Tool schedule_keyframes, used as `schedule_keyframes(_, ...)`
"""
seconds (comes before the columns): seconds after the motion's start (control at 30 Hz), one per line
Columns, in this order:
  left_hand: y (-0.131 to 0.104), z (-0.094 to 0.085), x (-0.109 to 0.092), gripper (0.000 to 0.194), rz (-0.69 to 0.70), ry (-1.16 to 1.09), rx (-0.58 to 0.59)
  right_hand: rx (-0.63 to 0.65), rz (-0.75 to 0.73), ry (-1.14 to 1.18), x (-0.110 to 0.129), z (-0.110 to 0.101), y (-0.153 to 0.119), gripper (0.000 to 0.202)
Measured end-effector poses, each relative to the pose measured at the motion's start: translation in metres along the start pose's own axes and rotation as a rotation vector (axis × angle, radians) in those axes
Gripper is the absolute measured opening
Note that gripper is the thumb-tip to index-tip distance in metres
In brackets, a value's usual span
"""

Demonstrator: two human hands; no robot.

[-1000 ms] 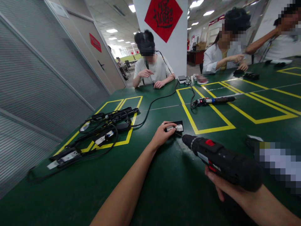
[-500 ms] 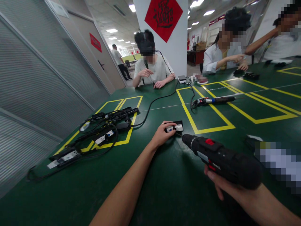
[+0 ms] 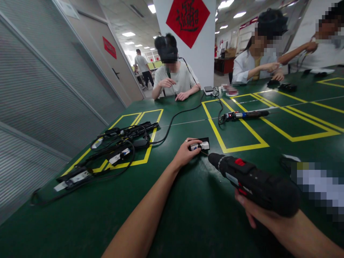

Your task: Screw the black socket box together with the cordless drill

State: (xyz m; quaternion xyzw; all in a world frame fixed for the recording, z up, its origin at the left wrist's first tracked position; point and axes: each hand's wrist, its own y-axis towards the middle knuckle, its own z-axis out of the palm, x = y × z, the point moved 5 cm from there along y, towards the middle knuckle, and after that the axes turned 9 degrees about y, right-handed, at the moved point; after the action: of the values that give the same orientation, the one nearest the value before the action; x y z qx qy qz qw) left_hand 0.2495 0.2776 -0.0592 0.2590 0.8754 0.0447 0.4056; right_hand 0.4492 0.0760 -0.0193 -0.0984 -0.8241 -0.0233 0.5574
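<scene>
Head view: left hand [image 3: 188,150] holds a small, rectangular, black-and-white, plastic-looking part [image 3: 205,146] on the green tabletop [image 3: 193,208], probably light, stiff, best held at its edges; right hand [image 3: 268,216] grips a heavy-looking black-and-red plastic drill [image 3: 252,179] beneath its body

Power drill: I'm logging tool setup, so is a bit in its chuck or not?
In: a thin bit juts from the chuck of the power drill towards the black-and-white part at the left hand.

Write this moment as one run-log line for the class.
left grip: on black-and-white part | right grip: holding drill | drill bit: pointed toward part, contact unclear | green table: beneath part
</scene>
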Motion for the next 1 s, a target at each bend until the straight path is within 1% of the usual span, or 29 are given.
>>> schedule_keyframes(0.1,0.000,-0.001,-0.001,0.030,-0.007,0.003,0.003,0.115,0.158,0.024,-0.008,0.002,0.000,0.046)
schedule_keyframes(0.2,-0.001,-0.001,-0.001,0.030,-0.001,-0.001,-0.001,0.163,0.183,0.021,-0.005,-0.001,0.000,0.049)
schedule_keyframes(0.27,-0.001,-0.001,-0.001,0.030,0.000,-0.005,-0.002,0.171,0.182,0.022,-0.001,-0.003,0.001,0.047)
schedule_keyframes(0.37,-0.001,0.000,0.000,0.030,0.002,-0.010,0.002,0.229,0.212,0.028,0.001,-0.002,0.001,0.045)
schedule_keyframes(0.4,-0.001,0.000,0.000,0.030,0.003,-0.011,0.001,0.227,0.223,0.036,0.002,-0.002,0.001,0.044)
schedule_keyframes(0.53,0.000,0.000,0.000,0.031,0.000,-0.011,0.000,0.145,0.223,0.053,0.006,-0.004,0.001,0.040)
schedule_keyframes(0.6,0.000,0.000,0.000,0.031,-0.002,-0.013,0.000,0.162,0.227,0.028,0.007,-0.004,0.001,0.038)
schedule_keyframes(0.7,0.001,0.000,0.001,0.031,0.000,-0.018,-0.003,0.200,0.232,-0.010,0.005,-0.005,0.002,0.040)
schedule_keyframes(0.83,0.000,0.000,0.001,0.031,0.006,-0.016,0.001,0.302,0.258,-0.017,-0.002,-0.005,0.002,0.040)
schedule_keyframes(1.0,0.000,0.000,0.000,0.031,0.001,-0.013,0.002,0.257,0.241,0.015,-0.003,-0.006,0.002,0.042)
